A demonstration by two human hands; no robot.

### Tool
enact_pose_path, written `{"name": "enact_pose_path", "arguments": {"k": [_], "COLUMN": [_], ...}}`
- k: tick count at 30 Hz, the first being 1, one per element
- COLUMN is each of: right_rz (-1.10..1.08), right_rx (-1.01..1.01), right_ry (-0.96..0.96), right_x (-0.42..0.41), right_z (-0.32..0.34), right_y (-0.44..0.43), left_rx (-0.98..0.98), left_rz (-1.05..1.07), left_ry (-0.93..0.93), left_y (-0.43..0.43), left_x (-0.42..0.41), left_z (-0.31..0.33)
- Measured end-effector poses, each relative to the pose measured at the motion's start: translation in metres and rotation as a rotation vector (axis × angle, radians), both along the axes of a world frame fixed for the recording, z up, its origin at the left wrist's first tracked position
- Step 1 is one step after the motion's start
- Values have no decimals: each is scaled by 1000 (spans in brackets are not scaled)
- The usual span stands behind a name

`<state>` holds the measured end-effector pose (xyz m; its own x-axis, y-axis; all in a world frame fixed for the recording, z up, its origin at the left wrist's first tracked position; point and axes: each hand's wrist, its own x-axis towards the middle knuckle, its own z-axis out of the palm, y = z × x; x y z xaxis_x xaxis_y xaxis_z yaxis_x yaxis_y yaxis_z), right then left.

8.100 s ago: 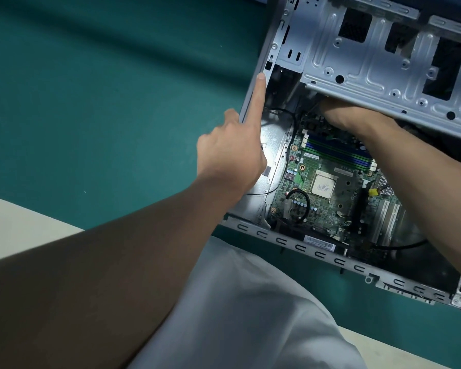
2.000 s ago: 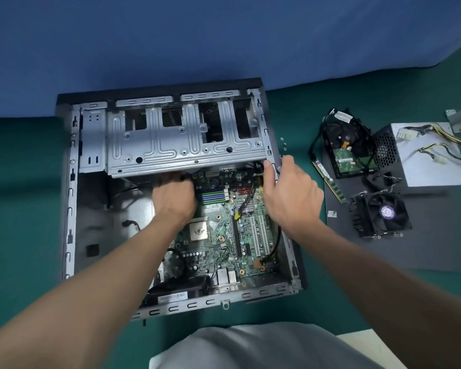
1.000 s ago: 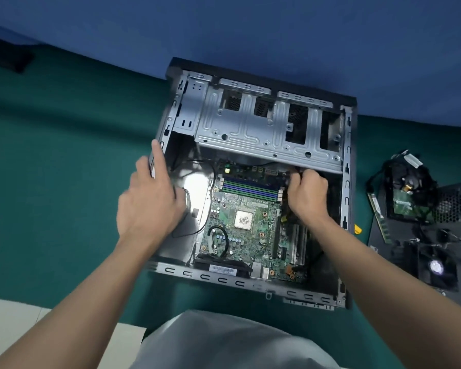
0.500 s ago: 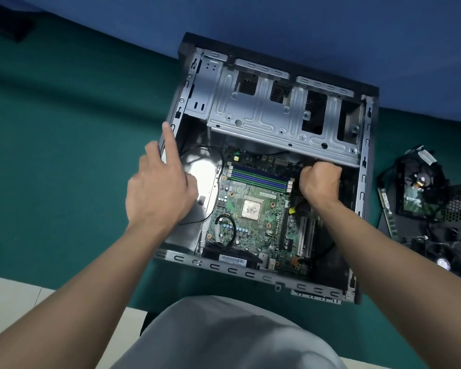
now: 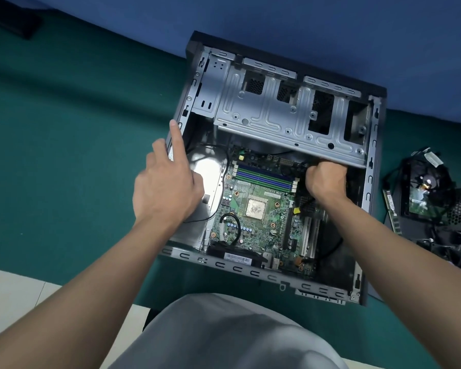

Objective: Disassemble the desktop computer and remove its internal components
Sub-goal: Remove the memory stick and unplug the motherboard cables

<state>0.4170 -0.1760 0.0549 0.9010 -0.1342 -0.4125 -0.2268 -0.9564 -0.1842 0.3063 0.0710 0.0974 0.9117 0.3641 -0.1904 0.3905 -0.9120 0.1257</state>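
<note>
A: Now, head view: where is the left hand resting?
B: Its index finger is lying straight along the side wall of the computer case, with the other fingers loosely curled.
A: And the right hand?
B: It is making a fist beneath the drive cage; whether it is gripping anything cannot be told. The motherboard is lying between both hands.

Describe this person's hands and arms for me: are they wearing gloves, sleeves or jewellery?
No gloves: the left hand and right hand are bare, with no rings, watch or bracelet visible. The left forearm and right forearm are bare too, no sleeve reaching into view. A light grey garment shows at the bottom of the picture.
</note>
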Motion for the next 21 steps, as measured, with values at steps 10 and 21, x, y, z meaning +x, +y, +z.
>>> {"name": "enact_pose_path", "arguments": {"k": [10, 21], "right_rz": [6, 90], "right_rx": [-27, -98], "right_ry": [18, 74], "right_x": [-2, 8], "right_z": [1, 3], "right_y": [1, -7], "left_rx": [9, 10], "left_rz": [2, -2], "left_ry": [-4, -11], "left_y": [0, -2], "left_x": [-1, -1], "left_z": [-2, -3]}}
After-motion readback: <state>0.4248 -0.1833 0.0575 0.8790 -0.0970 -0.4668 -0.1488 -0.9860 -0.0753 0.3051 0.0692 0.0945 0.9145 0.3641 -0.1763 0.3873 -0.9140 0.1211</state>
